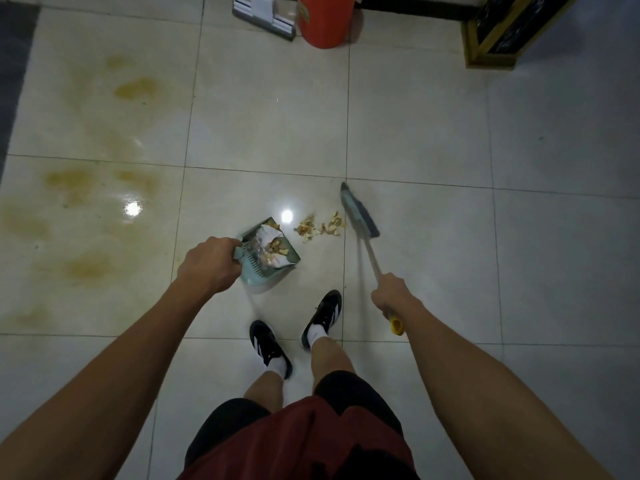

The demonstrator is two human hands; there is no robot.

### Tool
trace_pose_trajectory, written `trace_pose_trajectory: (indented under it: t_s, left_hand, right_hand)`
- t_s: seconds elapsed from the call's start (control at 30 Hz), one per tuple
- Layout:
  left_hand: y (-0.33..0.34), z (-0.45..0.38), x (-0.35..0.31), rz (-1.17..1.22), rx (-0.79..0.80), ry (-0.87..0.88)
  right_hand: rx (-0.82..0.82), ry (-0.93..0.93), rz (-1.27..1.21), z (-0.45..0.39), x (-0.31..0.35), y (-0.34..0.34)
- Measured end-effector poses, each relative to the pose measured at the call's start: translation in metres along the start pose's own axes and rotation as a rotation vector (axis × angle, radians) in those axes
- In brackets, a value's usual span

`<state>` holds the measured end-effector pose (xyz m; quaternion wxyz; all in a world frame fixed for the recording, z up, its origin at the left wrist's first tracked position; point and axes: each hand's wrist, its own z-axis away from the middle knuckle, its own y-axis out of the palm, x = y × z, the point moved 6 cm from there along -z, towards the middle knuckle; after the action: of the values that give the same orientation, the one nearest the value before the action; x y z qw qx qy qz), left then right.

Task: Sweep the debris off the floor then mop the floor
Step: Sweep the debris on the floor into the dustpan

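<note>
A small scatter of pale, crumbly debris (320, 227) lies on the glossy tiled floor (415, 140), between the open mouth of a light-blue dustpan (268, 261) and the head of a broom (360, 211). The dustpan already holds crumpled paper and more crumbs and sits tilted with its lip on the tile, just beside the scatter. The left hand (211, 263) grips the dustpan's handle, fingers curled tightly around it. The right hand (391, 294) is wrapped around the broom's thin shaft, fingers pressed together, with the yellow end cap poking out below the wrist; the broom head is blurred and sits just right of the crumbs. Two black shoes with white socks stand just below the dustpan. Brownish-yellow stains (135, 88) spread over the tiles at the left, well apart from the crumbs. At the top edge a flat mop head (265, 19) rests on the floor just beside an orange bucket (325, 20)
</note>
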<state>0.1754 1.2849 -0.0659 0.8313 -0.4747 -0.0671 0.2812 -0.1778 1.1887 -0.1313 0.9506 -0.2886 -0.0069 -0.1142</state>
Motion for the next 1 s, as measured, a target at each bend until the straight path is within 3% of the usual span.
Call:
trace_pose_trajectory:
  t_s: [0.7, 1.0]
  left_hand:
    - [0.037, 0.03, 0.03, 0.036, -0.023, 0.003]
    - [0.036, 0.045, 0.045, 0.15, -0.052, -0.047]
  right_hand:
    - [0.334, -0.234, 0.036, 0.045, 0.055, 0.097]
    - [0.389, -0.196, -0.114, 0.074, 0.041, 0.115]
